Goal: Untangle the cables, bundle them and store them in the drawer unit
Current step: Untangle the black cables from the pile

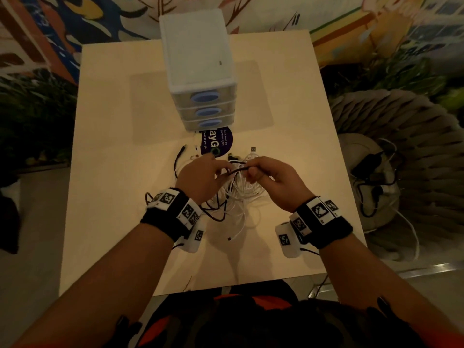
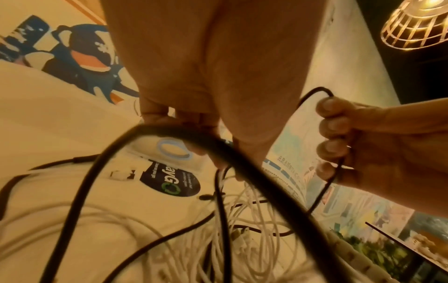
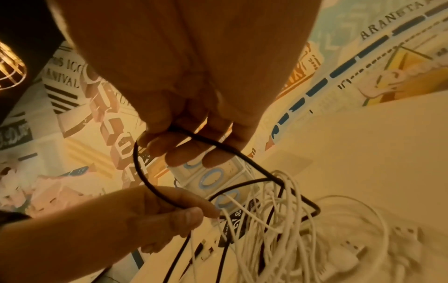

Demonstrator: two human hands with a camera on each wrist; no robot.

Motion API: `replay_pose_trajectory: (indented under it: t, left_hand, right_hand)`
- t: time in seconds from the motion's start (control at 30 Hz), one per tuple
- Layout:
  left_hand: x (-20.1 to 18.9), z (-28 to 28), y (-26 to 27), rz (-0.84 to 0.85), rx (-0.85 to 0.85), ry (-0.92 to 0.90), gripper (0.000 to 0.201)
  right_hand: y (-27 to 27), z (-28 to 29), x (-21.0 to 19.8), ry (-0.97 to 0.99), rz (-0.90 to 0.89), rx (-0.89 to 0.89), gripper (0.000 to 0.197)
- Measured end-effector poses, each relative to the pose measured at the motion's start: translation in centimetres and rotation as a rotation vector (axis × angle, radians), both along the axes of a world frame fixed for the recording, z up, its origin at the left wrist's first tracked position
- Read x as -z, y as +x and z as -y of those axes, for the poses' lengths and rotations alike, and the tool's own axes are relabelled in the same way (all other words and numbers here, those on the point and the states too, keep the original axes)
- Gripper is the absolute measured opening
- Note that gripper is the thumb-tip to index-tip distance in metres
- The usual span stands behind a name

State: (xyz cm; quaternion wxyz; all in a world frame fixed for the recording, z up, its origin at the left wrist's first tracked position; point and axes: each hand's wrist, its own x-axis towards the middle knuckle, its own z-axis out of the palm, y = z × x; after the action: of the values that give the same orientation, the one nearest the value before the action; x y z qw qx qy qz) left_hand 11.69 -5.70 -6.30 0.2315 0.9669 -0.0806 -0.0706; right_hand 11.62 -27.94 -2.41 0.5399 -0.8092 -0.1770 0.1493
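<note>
Purple sticker [image 1: 217, 144] on pale table [image 1: 120, 151] — woven pouf [image 1: 406, 136] beside.

1. Black cable [image 1: 237, 169]: thin, partly lifted above the table, looped, mixed with the white ones at 6 o'clock of the drawer unit.
2. White cables [image 1: 241, 189]: tangled heap, lying flat just below.
3. Drawer unit [image 1: 198, 69]: white, three closed drawers, blue oval handles, standing upright at 12 o'clock.

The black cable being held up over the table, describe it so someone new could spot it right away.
In front of the drawer unit lies a tangled cable heap. Above it, the left hand and right hand hold a short stretch of black cable; the cables directly beneath are mostly white.
</note>
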Motion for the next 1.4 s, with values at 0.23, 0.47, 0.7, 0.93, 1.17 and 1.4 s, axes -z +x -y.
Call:
replay_pose_trajectory:
  t: [0.23,0.47,0.7,0.93,1.17,1.4]
  left_hand:
    - [-1.0,-0.6,0.5,0.012,-0.081,-0.324,0.019]
    - [-4.8,0.6,0.2,0.029,-0.27,-0.745,0.013]
    - [-4.6,0.1,0.2,0.01,-0.429,-0.725,0.046]
    - [-5.9,-0.5,-0.6,-0.11,-0.449,-0.94,0.034]
    - [-8.1,-2.0,-2.5,-0.142,-0.308,-0.878,0.036]
    - [-9.0,-2.7,-4.6,-0.48,0.184,-0.388,0.024]
  right_hand:
    - [-0.8,0.4,0.9,-0.088,-0.143,-0.008,0.036]
    - [0.2,1.0,1.7,-0.006,-0.141,0.117,0.024]
    - [-0.2,1.7,2.1,-0.057,-0.059,0.109,0.019]
    - [0.2,4.8,6.4,-0.186,-0.092,0.34,0.054]
    - [0.4,4.4,8.4,-0.384,-0.307,0.166,0.033]
    - [1.4,2.5,8.2,0.146,-0.666,0.458,0.024]
